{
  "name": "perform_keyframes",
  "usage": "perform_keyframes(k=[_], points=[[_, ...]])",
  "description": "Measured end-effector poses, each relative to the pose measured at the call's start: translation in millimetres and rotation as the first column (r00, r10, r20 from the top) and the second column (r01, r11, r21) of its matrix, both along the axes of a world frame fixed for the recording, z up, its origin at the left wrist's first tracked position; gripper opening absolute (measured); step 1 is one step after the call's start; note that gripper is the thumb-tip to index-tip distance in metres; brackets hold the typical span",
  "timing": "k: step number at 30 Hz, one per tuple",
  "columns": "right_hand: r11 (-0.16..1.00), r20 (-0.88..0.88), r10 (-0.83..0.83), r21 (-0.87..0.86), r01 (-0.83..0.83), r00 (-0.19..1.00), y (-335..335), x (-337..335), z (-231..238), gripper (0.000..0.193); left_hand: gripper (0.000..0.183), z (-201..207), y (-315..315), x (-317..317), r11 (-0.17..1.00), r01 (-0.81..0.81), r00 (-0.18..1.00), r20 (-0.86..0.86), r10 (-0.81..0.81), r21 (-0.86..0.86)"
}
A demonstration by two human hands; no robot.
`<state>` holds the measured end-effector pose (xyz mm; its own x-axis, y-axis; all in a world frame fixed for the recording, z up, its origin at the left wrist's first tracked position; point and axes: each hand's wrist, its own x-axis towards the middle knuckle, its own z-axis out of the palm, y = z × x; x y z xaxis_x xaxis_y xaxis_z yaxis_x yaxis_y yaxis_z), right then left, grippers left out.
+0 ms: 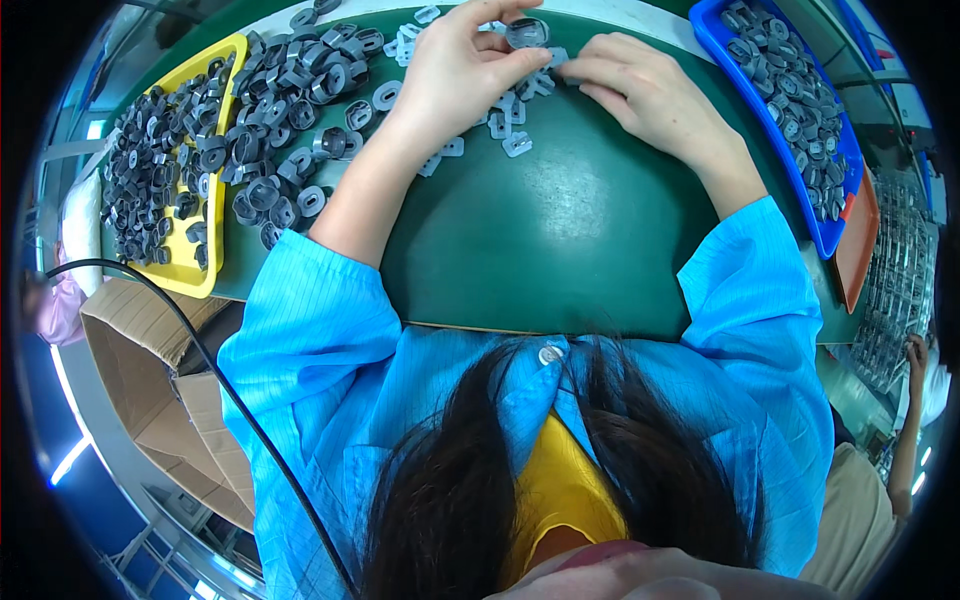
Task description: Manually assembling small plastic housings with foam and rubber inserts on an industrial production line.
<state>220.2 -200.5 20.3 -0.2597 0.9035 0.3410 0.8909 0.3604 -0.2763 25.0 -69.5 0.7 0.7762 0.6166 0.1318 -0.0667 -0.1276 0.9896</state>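
Note:
My left hand (462, 75) is closed round the edge of a round dark grey plastic part (528, 33), thumb below and fingers above, over the far middle of the green table. To its right, the bent fingers of my right hand (645, 88) are drawn together at the small translucent plastic pieces (517, 144). Whatever lies between those fingertips is hidden. More of these pale pieces are scattered under and around my left hand. Many similar round grey parts (300, 80) are heaped on the table, left of my left forearm.
A yellow tray (218, 215) of grey parts stands at the left. At the right a blue tray (828, 238) holds more grey parts, beside an orange-brown tray (858, 250). Below the table's left edge is an open cardboard box (150, 370). A black cable (225, 385) crosses the lower left.

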Motion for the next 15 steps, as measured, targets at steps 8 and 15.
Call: perform_keyframes(k=[8, 15], points=[[0.91, -0.64, -0.369, -0.397, 0.122, 0.674, -9.2, 20.0, 29.5, 0.019, 0.037, 4.0, -29.4, 17.5, 0.955, -0.101, 0.995, 0.012, 0.101, 0.278], [0.94, -0.878, -0.321, -0.341, 0.005, 0.354, -2.3, -5.8, 22.5, 0.019, 0.036, 12.2, -29.3, 13.5, 0.83, -0.239, 0.97, 0.087, 0.227, 0.503]])
